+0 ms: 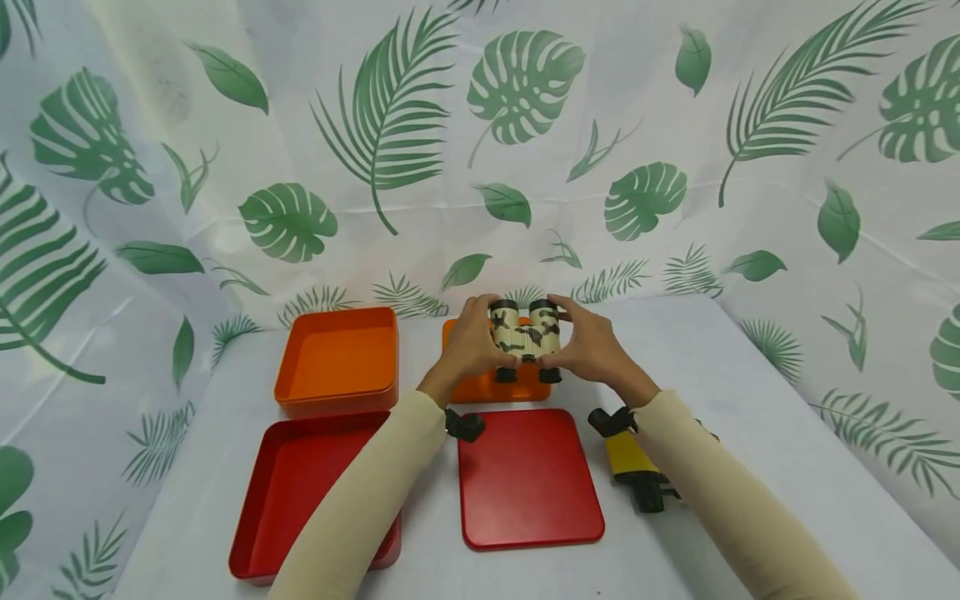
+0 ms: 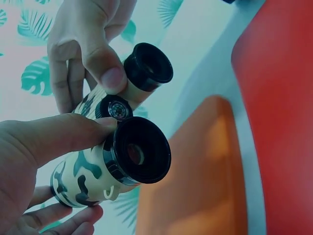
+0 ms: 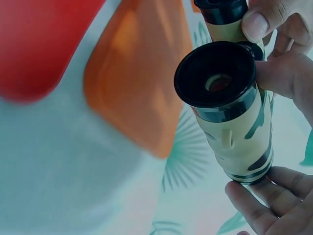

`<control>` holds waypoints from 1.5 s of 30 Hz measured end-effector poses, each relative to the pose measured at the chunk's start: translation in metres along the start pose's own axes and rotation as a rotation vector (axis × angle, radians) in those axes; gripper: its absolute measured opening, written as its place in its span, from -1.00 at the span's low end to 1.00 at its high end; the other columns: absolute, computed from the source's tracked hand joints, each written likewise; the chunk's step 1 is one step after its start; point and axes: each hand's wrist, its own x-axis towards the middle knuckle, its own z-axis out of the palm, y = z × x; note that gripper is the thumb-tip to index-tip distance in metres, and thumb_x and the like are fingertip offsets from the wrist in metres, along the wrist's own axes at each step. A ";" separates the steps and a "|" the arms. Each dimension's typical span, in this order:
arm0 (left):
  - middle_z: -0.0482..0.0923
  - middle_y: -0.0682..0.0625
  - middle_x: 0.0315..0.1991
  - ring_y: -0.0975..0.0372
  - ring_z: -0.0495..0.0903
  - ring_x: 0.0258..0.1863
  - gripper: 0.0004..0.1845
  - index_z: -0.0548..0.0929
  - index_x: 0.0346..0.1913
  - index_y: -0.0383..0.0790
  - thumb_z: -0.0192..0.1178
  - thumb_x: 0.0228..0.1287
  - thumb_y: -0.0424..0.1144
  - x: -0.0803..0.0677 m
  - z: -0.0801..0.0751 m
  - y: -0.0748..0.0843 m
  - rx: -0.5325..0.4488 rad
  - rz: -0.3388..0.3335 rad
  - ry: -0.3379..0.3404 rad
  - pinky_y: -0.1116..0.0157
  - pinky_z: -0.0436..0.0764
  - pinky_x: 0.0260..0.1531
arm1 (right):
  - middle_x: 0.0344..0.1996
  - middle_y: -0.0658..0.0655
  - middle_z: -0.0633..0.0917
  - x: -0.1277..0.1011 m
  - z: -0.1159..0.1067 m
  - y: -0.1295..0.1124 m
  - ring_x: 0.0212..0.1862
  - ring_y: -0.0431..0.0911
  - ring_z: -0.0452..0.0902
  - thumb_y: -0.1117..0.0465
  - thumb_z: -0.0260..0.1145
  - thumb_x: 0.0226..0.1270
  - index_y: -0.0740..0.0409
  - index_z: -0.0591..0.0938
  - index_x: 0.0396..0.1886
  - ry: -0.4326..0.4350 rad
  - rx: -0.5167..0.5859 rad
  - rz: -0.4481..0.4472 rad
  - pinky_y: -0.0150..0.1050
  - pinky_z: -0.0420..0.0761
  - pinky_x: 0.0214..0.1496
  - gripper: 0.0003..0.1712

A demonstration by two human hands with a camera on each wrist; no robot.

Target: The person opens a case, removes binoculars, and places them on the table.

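Currently, both hands, left (image 1: 468, 346) and right (image 1: 592, 346), are grasping the camouflage binoculars (image 1: 527, 337) above the orange lid (image 1: 517, 387); each grip should be holding one barrel evenly, thumbs steadying the hinge.

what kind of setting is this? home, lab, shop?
Looks like a staged recording booth, not a home: a leaf-print cloth backdrop wraps three sides, a white-covered table holds orange and red trays, and both hands hold camouflage toy binoculars above it.
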 end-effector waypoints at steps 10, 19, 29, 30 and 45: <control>0.30 -0.17 0.54 -0.01 0.54 0.30 0.14 0.25 0.60 -0.18 0.71 -0.01 -0.10 0.013 0.036 0.018 0.041 -0.002 -0.004 0.06 0.58 0.39 | 0.54 0.43 0.41 -0.010 -0.019 0.026 0.47 0.40 0.41 0.05 0.67 0.10 0.07 0.16 0.72 -0.037 -0.042 0.079 0.26 0.68 0.21 0.26; 0.31 -0.15 0.51 0.00 0.56 0.28 0.13 0.25 0.60 -0.16 0.71 0.02 -0.08 0.025 0.065 0.033 0.060 -0.030 -0.010 0.09 0.61 0.34 | 0.56 0.47 0.37 -0.013 -0.031 0.051 0.53 0.42 0.32 0.08 0.68 0.10 0.09 0.11 0.73 -0.069 -0.058 0.128 0.35 0.54 0.37 0.30; 0.36 -0.12 0.45 0.05 0.57 0.22 0.11 0.26 0.59 -0.13 0.70 0.03 -0.04 0.035 0.090 0.047 0.081 -0.072 -0.022 0.16 0.64 0.29 | 0.58 0.50 0.30 -0.015 -0.046 0.074 0.55 0.44 0.27 0.16 0.66 0.12 0.18 0.07 0.73 -0.125 -0.050 0.173 0.39 0.48 0.43 0.31; 0.36 -0.13 0.44 0.05 0.57 0.21 0.11 0.26 0.59 -0.13 0.70 0.03 -0.04 0.036 0.092 0.048 0.078 -0.075 -0.024 0.17 0.64 0.28 | 0.58 0.51 0.29 -0.015 -0.047 0.075 0.56 0.44 0.26 0.17 0.66 0.12 0.20 0.07 0.73 -0.131 -0.047 0.174 0.39 0.48 0.43 0.30; 0.34 -0.12 0.47 0.09 0.57 0.24 0.14 0.25 0.62 -0.10 0.69 0.04 0.03 0.050 0.125 0.059 0.108 -0.117 -0.030 0.22 0.63 0.29 | 0.63 0.47 0.21 -0.013 -0.060 0.098 0.61 0.44 0.17 0.27 0.64 0.12 0.22 0.06 0.72 -0.195 -0.022 0.230 0.43 0.40 0.48 0.28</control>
